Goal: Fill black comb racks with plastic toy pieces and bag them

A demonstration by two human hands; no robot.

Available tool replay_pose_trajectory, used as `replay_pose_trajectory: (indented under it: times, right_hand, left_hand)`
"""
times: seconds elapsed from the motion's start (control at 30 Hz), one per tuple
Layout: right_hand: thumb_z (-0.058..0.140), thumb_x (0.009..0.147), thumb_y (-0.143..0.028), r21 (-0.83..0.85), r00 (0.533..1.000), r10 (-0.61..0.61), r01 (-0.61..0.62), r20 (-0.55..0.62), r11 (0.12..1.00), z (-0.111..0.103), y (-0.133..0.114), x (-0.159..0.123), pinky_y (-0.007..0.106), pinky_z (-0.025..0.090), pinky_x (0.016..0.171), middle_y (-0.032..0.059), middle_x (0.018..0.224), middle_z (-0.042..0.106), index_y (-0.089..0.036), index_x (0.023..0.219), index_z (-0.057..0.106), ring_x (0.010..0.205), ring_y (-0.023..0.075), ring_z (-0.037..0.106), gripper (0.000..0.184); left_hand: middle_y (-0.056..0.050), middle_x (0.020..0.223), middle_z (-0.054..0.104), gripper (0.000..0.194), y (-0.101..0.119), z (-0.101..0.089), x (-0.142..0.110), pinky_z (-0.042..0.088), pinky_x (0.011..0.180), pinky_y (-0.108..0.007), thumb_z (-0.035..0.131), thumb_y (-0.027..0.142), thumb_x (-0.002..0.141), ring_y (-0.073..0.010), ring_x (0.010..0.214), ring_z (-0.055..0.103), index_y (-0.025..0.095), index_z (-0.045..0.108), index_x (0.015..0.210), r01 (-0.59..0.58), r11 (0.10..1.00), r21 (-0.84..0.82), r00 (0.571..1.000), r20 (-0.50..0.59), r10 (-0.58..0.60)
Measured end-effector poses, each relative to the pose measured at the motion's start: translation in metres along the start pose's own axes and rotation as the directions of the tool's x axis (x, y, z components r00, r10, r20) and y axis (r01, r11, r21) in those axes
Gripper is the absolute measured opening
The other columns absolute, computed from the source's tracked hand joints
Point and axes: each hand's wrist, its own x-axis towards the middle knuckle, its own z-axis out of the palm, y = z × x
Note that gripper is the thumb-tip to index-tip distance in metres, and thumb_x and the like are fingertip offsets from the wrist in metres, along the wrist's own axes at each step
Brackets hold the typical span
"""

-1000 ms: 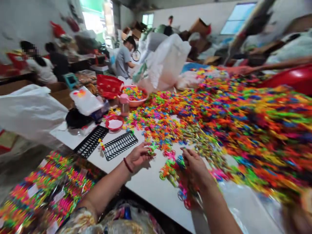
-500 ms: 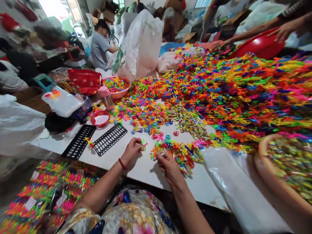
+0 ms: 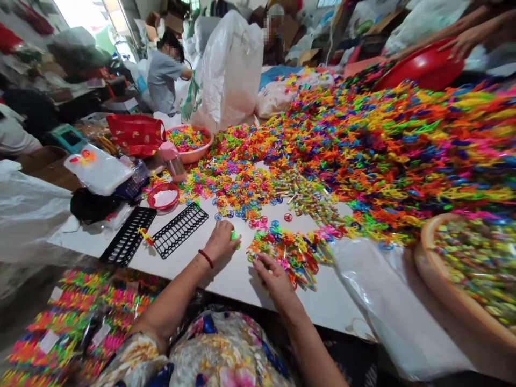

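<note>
Over a white bench (image 3: 242,285), the left hand (image 3: 220,242) grasps a small bright-green plastic piece (image 3: 236,236) that a slack grip could lose in the multicoloured plastic pile (image 3: 291,248) nearby; any hold by the right hand (image 3: 279,280) is unclear

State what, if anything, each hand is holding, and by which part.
The left hand holds a small green piece, but which part it grips is hidden. Whether the right hand holds anything cannot be told.

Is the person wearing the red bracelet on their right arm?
No, the dark red bracelet sits at the wrist of the left hand, and none shows at the right hand.
</note>
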Motion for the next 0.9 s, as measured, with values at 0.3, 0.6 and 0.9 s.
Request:
replay_pose_trajectory:
  times: [0.3,0.6,0.9]
  right_hand:
    - [0.066,0.075,-0.066,-0.179,0.982,-0.188,0.187,0.013,0.966,0.0,0.011,-0.001,0.027,0.046,0.053,0.001,0.068,0.063,-0.021,0.099,0.071,0.062,0.0178,0.059,0.051]
    - [0.058,0.082,-0.064,-0.325,0.946,-0.32,0.32,0.056,0.89,0.014,-0.015,-0.006,0.03,0.051,0.066,0.0039,0.075,0.066,-0.021,0.09,0.072,0.071,0.02,0.062,0.046]
    - [0.057,0.084,-0.063,-0.316,0.937,-0.349,0.341,0.034,0.885,0.015,-0.012,-0.004,0.029,0.048,0.065,0.0025,0.073,0.065,-0.021,0.089,0.07,0.068,0.0186,0.059,0.044]
  left_hand:
    - [0.003,0.072,0.048,0.026,-0.002,-0.005,-0.006,0.039,0.068,-0.025,0.077,0.021,0.06,-0.0133,0.067,0.043,0.019,0.052,0.064,0.283,0.924,-0.259,0.958,0.03,-0.285]
    - [0.0,0.071,0.058,0.035,0.034,0.007,-0.03,0.042,0.053,-0.019,0.082,0.037,0.068,-0.0059,0.055,0.052,0.014,0.059,0.078,0.453,0.18,-0.873,0.818,0.328,-0.472]
    - [0.008,0.059,0.044,0.045,0.058,0.021,-0.044,0.029,0.044,-0.018,0.069,0.059,0.076,-0.0041,0.045,0.038,0.019,0.048,0.078,0.396,0.403,-0.825,0.892,0.242,-0.381]
